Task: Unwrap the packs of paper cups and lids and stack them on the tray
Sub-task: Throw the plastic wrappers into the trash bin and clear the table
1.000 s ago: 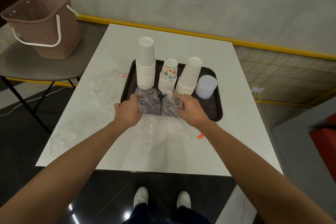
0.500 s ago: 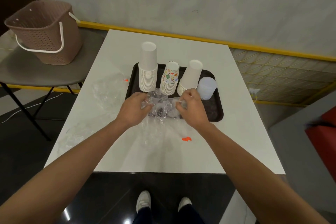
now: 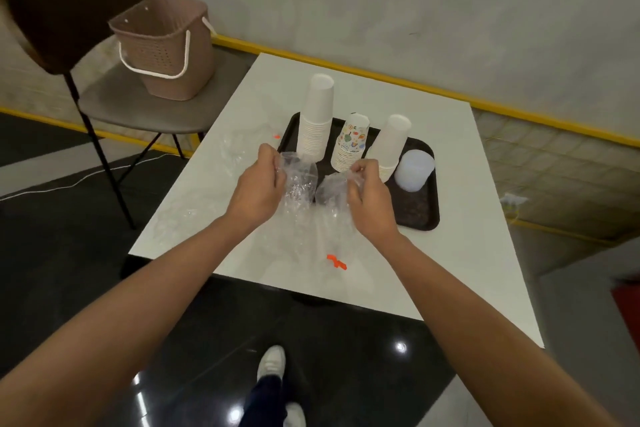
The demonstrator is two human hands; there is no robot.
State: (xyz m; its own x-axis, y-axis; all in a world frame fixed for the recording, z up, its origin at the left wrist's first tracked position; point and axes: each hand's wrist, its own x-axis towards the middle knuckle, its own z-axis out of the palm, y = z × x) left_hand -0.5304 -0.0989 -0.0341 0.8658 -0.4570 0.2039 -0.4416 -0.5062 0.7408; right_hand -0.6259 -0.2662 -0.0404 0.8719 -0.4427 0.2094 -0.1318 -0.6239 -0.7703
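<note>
Pulling clear wrap (image 3: 304,184) apart at the tray's (image 3: 420,218) near edge.
Left hand (image 3: 258,189) and right hand (image 3: 372,199) are each pinching plastic; a jerk could be toppling the cup stacks (image 3: 317,121).

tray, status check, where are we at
Left hand and right hand both pinching clear wrap. Three cup stacks and lids on tray. Loose plastic left of tray.

Both hands (image 3: 258,189) have lifted the plastic wrap (image 3: 299,180) off the table.
</note>
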